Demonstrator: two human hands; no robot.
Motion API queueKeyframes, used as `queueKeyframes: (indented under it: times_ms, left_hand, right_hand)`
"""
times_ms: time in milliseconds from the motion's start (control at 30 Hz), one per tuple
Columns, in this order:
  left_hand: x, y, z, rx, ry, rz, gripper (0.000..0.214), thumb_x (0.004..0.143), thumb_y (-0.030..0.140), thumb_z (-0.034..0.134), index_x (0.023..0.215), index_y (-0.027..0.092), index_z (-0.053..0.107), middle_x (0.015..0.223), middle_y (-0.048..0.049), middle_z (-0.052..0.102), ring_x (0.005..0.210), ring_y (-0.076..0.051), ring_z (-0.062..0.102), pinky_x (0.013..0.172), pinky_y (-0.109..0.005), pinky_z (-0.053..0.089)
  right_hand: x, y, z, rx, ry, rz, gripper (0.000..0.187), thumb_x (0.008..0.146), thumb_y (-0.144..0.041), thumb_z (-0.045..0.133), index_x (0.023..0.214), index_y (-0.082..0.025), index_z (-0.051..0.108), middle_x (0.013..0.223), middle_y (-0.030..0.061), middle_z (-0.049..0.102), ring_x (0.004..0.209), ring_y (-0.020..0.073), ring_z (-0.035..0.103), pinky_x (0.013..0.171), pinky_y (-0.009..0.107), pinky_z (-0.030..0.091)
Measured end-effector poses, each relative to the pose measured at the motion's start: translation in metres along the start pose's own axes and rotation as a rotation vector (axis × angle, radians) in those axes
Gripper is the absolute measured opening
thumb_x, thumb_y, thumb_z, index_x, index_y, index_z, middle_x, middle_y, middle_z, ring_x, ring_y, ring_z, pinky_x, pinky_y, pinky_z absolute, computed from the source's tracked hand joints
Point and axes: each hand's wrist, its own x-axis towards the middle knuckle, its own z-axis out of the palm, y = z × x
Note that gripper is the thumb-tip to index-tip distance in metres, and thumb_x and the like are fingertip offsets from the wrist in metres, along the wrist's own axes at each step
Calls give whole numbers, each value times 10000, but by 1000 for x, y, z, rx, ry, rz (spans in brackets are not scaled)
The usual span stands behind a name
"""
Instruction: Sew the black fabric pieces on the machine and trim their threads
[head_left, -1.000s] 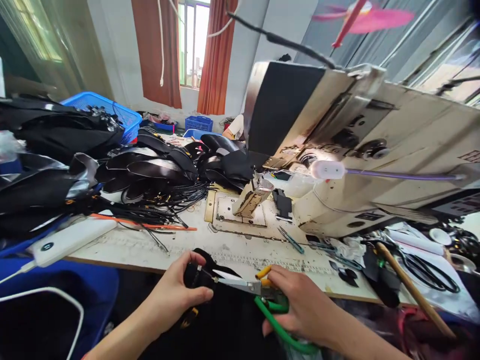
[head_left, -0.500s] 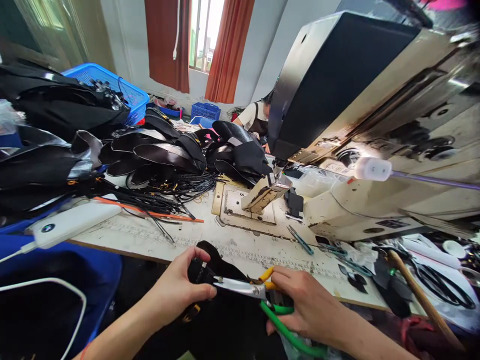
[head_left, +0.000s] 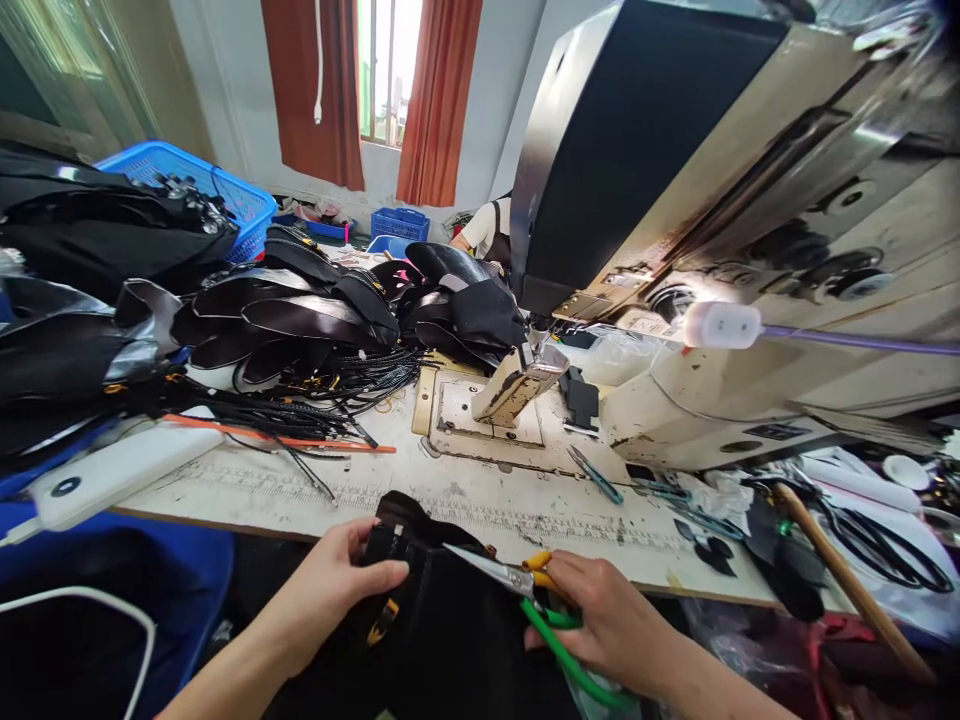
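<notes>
My left hand (head_left: pixel 341 577) is closed at the table's front edge, thumb on top, gripping a black piece (head_left: pixel 442 640) that looks like a boot upper. A zipper runs along it, with a yellow-and-black pull (head_left: pixel 382 622) hanging below my thumb. My right hand (head_left: pixel 592 625) is wrapped round scissors (head_left: pixel 499 572) with one yellow and one green handle. The silver blades point left and lie over the top edge of the black piece, a little right of my left thumb. The lower part of the black piece blends into the dark below the table.
A post-bed sewing machine (head_left: pixel 517 385) stands ahead, its head overhanging at right. Black pieces (head_left: pixel 315 315) and zippers (head_left: pixel 375 385) are heaped at left beside a white device (head_left: pixel 124 475). Snips (head_left: pixel 596 475) and a wooden-handled tool (head_left: pixel 847 580) lie right. Another person (head_left: pixel 487 230) sits behind.
The scissors' blades have drawn slightly away from my left fingertips and now tilt down to the right. My left hand has shifted left and down with the black piece. The view has turned slightly right.
</notes>
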Motion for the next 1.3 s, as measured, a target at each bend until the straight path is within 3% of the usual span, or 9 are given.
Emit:
queueKeyframes:
  times_ms: [233,400,633,933,1100,1300]
  left_hand:
    - [-3,0,21,67,-48,87,409,674,491,748,855,132,672,791,-48,691,762,-210,623,722,-306,480]
    - [-4,5,22,58,-19,58,462,629,555,757,789,131,665,706,-33,669,676,-187,597,610,-262,451]
    - [-1,0,22,165,-11,102,414,651,525,732,749,127,676,714,-45,673,725,-209,600,635,-268,448]
    - [10,-12,34,177,-60,5,452,613,544,745,765,131,643,758,-63,683,716,-200,593,637,-282,445]
    - [14,-18,40,210,-99,-51,459,589,551,758,739,137,626,716,-42,667,685,-190,597,643,-286,443]
    - [15,-16,43,239,-110,-62,381,608,477,763,734,134,653,703,-15,664,643,-154,569,618,-258,412]
  right_hand:
    - [5,-30,-20,-15,-54,115,382,759,-530,705,834,-202,523,869,36,598,735,208,551,633,297,344]
    - [8,-25,-14,-35,-22,70,354,781,-513,683,814,-194,532,835,36,596,720,204,556,611,292,335]
    - [7,-18,-11,-53,11,-1,431,707,-562,746,779,-182,555,806,32,596,685,189,556,589,283,347]
    - [-22,-10,33,-12,64,86,407,737,-535,732,841,-161,607,837,74,648,735,229,623,617,297,409]
    - [-41,-11,62,39,68,167,378,790,-542,651,768,-172,582,781,72,648,671,202,620,580,277,409]
    - [-47,-16,53,-3,55,227,437,722,-566,714,850,-167,588,835,74,639,713,230,626,597,294,420]
